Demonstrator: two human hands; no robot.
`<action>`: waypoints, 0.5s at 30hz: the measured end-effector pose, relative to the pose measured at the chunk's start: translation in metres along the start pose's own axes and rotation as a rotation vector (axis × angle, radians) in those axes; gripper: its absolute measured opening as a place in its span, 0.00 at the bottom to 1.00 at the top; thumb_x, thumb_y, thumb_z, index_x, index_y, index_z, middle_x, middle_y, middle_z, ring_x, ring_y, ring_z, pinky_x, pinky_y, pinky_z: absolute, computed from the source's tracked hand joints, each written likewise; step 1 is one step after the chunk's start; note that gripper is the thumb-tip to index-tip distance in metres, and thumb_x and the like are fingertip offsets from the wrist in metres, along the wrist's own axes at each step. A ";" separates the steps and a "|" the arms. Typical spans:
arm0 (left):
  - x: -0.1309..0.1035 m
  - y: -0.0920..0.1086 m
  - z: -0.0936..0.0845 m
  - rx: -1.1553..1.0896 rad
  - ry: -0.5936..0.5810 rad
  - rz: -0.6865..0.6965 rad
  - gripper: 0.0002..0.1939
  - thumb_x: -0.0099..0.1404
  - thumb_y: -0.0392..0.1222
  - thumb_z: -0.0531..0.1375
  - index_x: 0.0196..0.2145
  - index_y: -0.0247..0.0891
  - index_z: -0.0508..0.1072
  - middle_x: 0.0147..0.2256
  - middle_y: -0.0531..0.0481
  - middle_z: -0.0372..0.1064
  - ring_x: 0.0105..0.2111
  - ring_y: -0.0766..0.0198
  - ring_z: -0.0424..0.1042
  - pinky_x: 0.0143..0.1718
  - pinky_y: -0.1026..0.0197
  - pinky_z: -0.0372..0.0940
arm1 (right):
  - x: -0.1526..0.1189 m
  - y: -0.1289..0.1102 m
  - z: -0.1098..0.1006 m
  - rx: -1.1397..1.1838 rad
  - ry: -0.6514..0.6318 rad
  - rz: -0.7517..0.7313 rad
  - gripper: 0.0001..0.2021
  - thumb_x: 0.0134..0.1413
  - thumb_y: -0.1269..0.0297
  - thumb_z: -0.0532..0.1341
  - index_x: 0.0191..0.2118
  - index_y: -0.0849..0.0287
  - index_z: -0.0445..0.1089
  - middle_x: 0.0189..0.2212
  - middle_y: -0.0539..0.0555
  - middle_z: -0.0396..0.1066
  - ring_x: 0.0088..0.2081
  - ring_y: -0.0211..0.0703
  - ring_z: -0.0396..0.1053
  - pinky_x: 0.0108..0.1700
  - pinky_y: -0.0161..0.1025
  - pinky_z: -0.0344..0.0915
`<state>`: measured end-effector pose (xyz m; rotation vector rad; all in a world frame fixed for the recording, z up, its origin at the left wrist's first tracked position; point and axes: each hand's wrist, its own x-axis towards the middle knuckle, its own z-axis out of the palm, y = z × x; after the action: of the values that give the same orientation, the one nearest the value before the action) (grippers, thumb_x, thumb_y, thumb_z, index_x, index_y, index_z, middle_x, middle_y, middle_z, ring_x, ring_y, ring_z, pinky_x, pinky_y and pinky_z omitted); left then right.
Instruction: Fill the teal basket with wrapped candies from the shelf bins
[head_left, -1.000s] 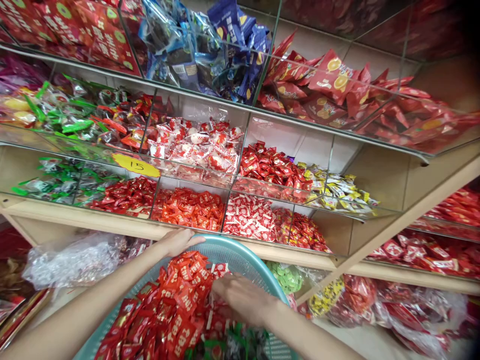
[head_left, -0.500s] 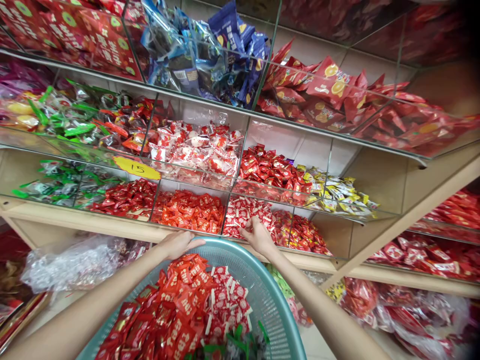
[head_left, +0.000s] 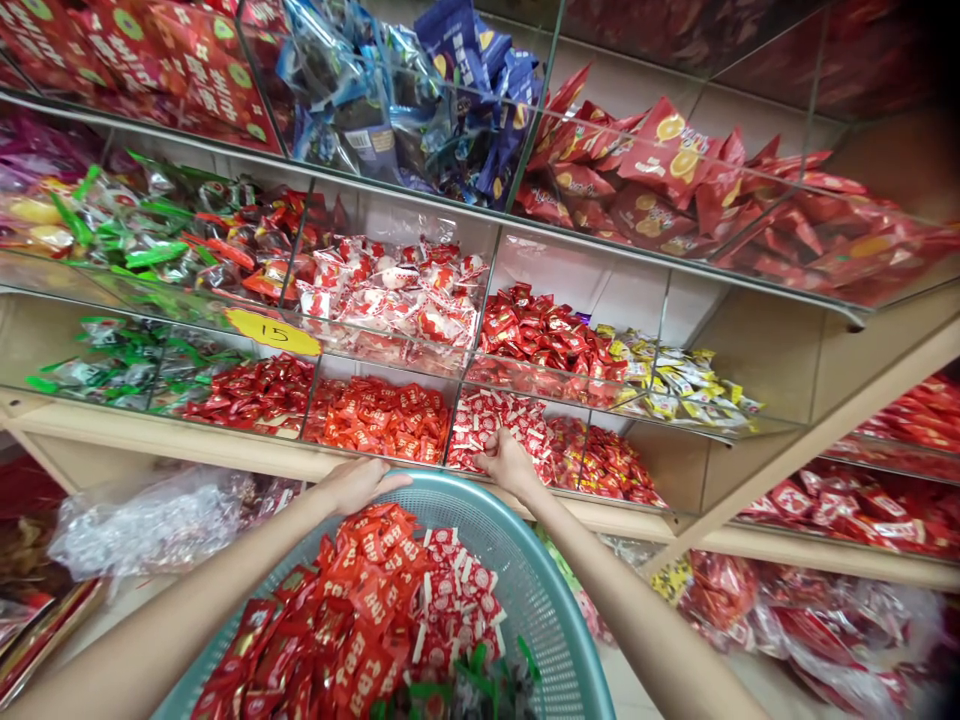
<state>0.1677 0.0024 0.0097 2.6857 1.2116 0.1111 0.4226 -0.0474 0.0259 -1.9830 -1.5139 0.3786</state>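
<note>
My left hand (head_left: 358,484) grips the far rim of a teal plastic basket (head_left: 579,612), its thumb lying over the edge. Inside the basket are orange-red wrapped candies (head_left: 373,590), red-and-white wrapped candies (head_left: 455,600) and some green-tipped clear wrappers (head_left: 480,685). My right hand (head_left: 508,464) is at the front of a shelf bin of red-and-white candies (head_left: 487,412), its fingers curled together. Whether a candy sits between those fingers is hidden.
Clear dividers (head_left: 452,425) split the shelves into bins of wrapped sweets. A yellow "15" tag (head_left: 273,332) hangs on the middle tier. A wooden ledge (head_left: 247,455) runs behind the basket. Bagged goods (head_left: 150,525) lie below, and a slanted wooden post (head_left: 810,440) stands at right.
My right hand has shifted slightly up and left over the red-and-white candies, its fingers more curled. My left hand and the basket stay nearly in place.
</note>
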 end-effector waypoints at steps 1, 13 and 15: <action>0.000 0.000 0.000 -0.002 -0.003 -0.001 0.36 0.62 0.67 0.35 0.26 0.37 0.71 0.28 0.42 0.73 0.31 0.54 0.73 0.32 0.61 0.60 | 0.000 0.000 0.000 0.015 -0.002 0.013 0.11 0.41 0.67 0.62 0.29 0.55 0.58 0.26 0.47 0.68 0.29 0.39 0.65 0.30 0.34 0.54; 0.000 -0.001 0.000 -0.027 -0.018 -0.009 0.35 0.62 0.67 0.37 0.26 0.38 0.71 0.27 0.44 0.72 0.30 0.55 0.73 0.31 0.61 0.59 | -0.027 0.008 -0.033 0.171 -0.007 -0.162 0.13 0.38 0.65 0.62 0.29 0.55 0.56 0.25 0.45 0.62 0.28 0.38 0.61 0.31 0.35 0.55; 0.000 -0.002 0.001 -0.037 -0.022 -0.007 0.34 0.62 0.66 0.38 0.27 0.38 0.71 0.27 0.44 0.72 0.31 0.55 0.73 0.31 0.61 0.59 | -0.046 0.002 -0.033 0.181 -0.063 -0.256 0.12 0.40 0.65 0.62 0.30 0.55 0.56 0.27 0.46 0.62 0.30 0.38 0.60 0.32 0.35 0.55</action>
<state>0.1664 0.0040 0.0084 2.6438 1.2013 0.1016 0.4289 -0.1012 0.0440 -1.6288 -1.6851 0.4558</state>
